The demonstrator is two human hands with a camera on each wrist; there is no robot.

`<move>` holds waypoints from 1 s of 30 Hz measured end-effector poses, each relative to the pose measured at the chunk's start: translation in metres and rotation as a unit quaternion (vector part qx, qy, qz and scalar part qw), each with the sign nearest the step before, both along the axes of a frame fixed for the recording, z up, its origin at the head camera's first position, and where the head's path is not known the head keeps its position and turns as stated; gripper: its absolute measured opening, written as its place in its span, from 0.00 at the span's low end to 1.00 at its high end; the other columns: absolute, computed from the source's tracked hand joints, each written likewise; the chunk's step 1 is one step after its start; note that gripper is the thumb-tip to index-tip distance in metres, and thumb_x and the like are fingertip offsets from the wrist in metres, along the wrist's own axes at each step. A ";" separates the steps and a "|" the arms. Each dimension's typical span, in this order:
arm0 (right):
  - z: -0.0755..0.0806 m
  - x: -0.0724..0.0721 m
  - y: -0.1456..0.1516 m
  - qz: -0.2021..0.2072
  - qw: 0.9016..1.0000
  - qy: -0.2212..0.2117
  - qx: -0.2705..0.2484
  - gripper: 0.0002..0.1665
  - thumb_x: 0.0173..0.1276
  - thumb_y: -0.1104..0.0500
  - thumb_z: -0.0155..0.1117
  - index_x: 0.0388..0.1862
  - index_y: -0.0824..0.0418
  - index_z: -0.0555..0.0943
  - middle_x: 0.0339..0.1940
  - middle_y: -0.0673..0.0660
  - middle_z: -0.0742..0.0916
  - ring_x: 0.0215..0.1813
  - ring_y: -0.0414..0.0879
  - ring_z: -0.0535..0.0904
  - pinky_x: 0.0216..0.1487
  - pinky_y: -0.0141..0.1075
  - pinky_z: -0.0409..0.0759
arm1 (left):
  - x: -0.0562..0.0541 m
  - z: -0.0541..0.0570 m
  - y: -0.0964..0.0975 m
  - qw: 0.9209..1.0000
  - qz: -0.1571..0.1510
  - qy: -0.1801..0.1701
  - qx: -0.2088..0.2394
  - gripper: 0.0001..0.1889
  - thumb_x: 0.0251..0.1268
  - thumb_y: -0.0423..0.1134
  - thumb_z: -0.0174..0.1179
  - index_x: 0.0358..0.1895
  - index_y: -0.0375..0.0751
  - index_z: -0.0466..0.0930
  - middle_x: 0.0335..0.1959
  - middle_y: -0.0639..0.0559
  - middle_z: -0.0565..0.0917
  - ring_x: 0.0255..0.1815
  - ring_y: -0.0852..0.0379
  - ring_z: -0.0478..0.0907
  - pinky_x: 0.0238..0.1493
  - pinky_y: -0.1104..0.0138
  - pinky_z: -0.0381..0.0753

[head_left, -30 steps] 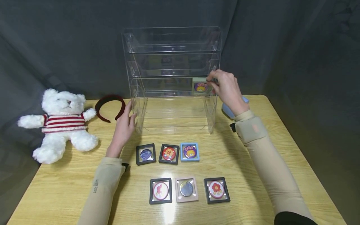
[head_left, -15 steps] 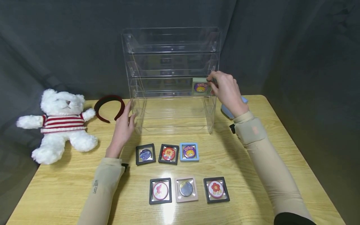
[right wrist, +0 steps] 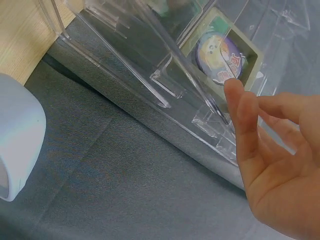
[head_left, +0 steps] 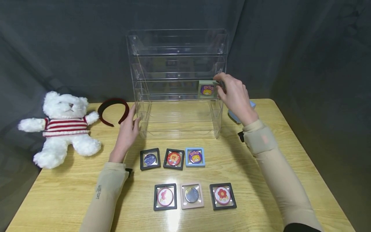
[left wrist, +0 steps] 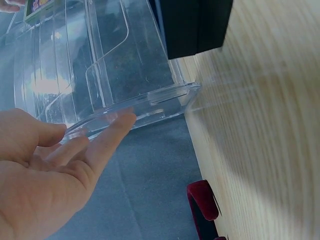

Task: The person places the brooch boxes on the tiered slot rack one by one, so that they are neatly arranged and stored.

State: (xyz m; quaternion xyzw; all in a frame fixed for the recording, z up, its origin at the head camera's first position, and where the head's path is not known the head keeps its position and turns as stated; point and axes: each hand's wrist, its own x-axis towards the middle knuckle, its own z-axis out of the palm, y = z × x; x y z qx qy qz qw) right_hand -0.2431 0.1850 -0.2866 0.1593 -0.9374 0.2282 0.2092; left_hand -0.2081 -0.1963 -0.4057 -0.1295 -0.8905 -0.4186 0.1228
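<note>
A clear acrylic tiered display rack (head_left: 178, 51) stands at the back middle. My left hand (head_left: 127, 130) rests against its left side panel, fingers mostly straight along the outside in the left wrist view. On a middle tier, at the right end, sits a pale green square display frame (head_left: 206, 95) with a purple bear badge. My right hand (head_left: 234, 93) is at that frame's right edge, thumb and forefinger apart; in the right wrist view the fingertips overlap the frame's (right wrist: 256, 65) corner. Whether they touch it is hard to tell.
Framed badges lie in two rows on the wooden table (head_left: 252, 180): a black frame (head_left: 150, 159), a red-badge frame (head_left: 174, 159), a blue frame (head_left: 195, 157), and more nearer me, including a pink frame (head_left: 192, 195). Left are a teddy bear (head_left: 68, 127) and headband (head_left: 113, 101); right, a light-blue object (head_left: 234, 116).
My right thumb and forefinger have parted slightly at the green frame's edge. The frame stays on its tier, and my left hand has not visibly moved.
</note>
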 end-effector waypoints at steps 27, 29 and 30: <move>-0.021 0.047 0.005 0.081 0.993 -0.082 -0.026 0.17 0.79 0.67 0.65 0.62 0.72 0.83 0.60 0.69 0.87 0.55 0.66 0.87 0.53 0.57 0.86 | -0.001 -0.001 -0.002 1.000 -0.004 0.008 0.008 0.32 0.88 0.27 0.44 0.88 0.35 0.49 0.80 0.24 0.63 0.64 0.25 0.80 0.42 0.46 0.80; -0.027 0.050 0.006 0.093 0.990 -0.103 -0.030 0.17 0.79 0.66 0.65 0.62 0.74 0.83 0.60 0.70 0.87 0.56 0.67 0.86 0.56 0.59 0.85 | -0.001 0.000 -0.003 1.000 -0.003 0.009 0.010 0.32 0.88 0.28 0.44 0.88 0.36 0.48 0.80 0.25 0.63 0.64 0.26 0.80 0.42 0.46 0.80; -0.030 0.052 0.007 0.099 0.988 -0.113 -0.030 0.17 0.79 0.66 0.66 0.62 0.74 0.83 0.60 0.70 0.87 0.56 0.67 0.86 0.57 0.59 0.84 | 0.000 -0.001 -0.003 1.000 -0.003 0.009 0.011 0.32 0.88 0.28 0.44 0.88 0.37 0.48 0.80 0.25 0.63 0.64 0.27 0.80 0.42 0.46 0.80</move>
